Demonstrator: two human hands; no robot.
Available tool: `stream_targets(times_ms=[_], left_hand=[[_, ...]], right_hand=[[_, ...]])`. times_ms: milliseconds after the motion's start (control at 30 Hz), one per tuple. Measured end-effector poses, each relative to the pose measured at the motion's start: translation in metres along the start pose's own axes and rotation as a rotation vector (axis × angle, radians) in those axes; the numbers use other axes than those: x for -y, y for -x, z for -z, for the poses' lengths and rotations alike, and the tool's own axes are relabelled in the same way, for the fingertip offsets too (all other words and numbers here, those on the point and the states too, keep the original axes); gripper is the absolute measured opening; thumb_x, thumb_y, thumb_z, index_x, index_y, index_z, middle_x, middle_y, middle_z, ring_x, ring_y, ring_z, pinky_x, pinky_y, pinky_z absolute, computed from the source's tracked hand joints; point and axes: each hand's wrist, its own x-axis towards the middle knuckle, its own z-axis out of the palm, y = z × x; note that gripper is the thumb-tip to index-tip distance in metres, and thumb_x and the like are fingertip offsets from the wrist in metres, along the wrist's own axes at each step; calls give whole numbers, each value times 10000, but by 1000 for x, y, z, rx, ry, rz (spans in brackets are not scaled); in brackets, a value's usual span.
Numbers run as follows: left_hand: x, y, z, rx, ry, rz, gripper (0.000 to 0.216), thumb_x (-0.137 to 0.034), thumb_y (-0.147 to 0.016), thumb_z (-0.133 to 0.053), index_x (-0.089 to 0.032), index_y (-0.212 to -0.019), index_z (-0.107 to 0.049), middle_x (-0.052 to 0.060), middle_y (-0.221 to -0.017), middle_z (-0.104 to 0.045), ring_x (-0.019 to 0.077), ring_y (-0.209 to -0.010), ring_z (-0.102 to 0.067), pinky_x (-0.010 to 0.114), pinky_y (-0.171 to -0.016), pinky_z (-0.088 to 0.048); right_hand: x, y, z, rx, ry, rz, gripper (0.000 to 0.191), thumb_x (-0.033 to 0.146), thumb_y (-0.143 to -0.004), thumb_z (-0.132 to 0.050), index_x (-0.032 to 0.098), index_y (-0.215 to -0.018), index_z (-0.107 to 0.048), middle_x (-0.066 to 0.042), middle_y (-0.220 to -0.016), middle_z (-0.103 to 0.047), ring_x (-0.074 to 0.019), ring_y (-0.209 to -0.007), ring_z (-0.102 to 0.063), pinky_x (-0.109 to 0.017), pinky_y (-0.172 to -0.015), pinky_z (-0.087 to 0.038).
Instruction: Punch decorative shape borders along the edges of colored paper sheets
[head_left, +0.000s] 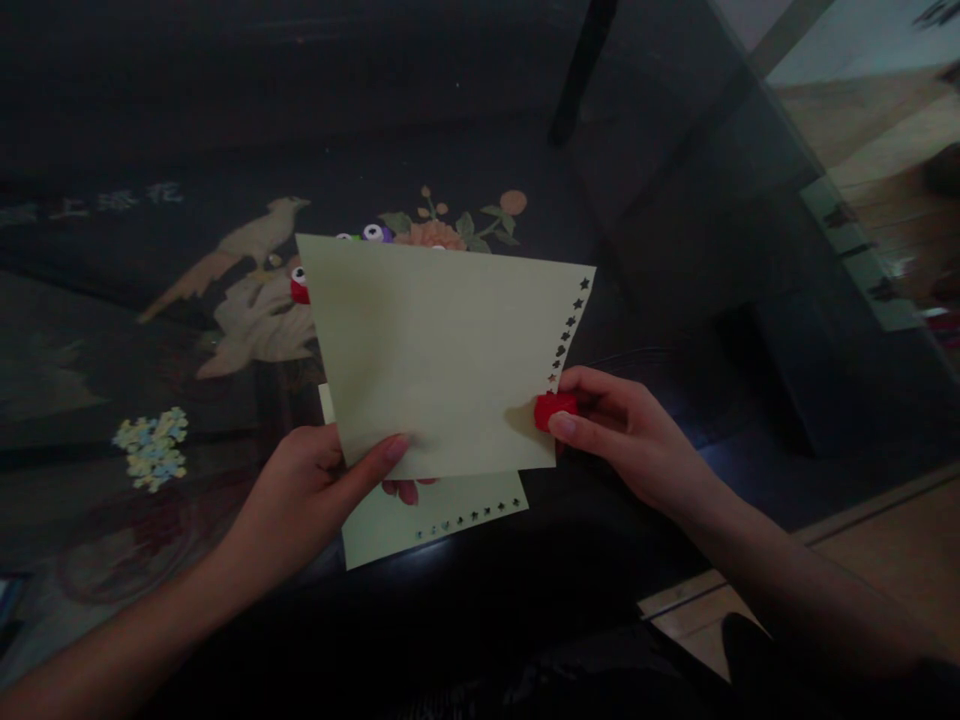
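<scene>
My left hand grips a pale yellow sheet of paper at its lower left, thumb on top and fingers underneath. Down the sheet's right edge runs a row of several small punched shapes, stars among them. At that edge, just below the row, my right hand pinches a red craft punch between thumb and fingers. The punch sits over the paper's border. A second pale sheet, also with punched shapes along one edge, lies underneath, partly covered.
On the dark glossy table, decorated with a bird and flowers, a cluster of small paper cut-outs lies at left. Other punches show behind the sheet, one red and one purple. The table's right edge borders a tiled floor.
</scene>
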Motion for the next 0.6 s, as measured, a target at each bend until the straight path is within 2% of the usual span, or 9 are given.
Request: stream_targets(times_ms=[300,600], left_hand=[[-4,-2,-1,-1,33,18,354,-372,-844,-537,-221,-567,-698,-5,-578,-733,126,-501,-665,177,-468,-501],[-6,-1,0,-27,-32,-26,350,-355,-841,-534,-219,-566,-701,-8,-530,-711,118,-450,-634,175,-433,-477]], right_hand=[[2,2,0,12,-18,9,132,230,-763,-765,206,-869,-690,29,-828,-684,-57,-722,-603,-160,-665,-473],[0,2,1,10,-1,24,113,232,-777,-754,209,-858,-677,39,-806,-660,-49,-721,-584,-143,-660,-460]])
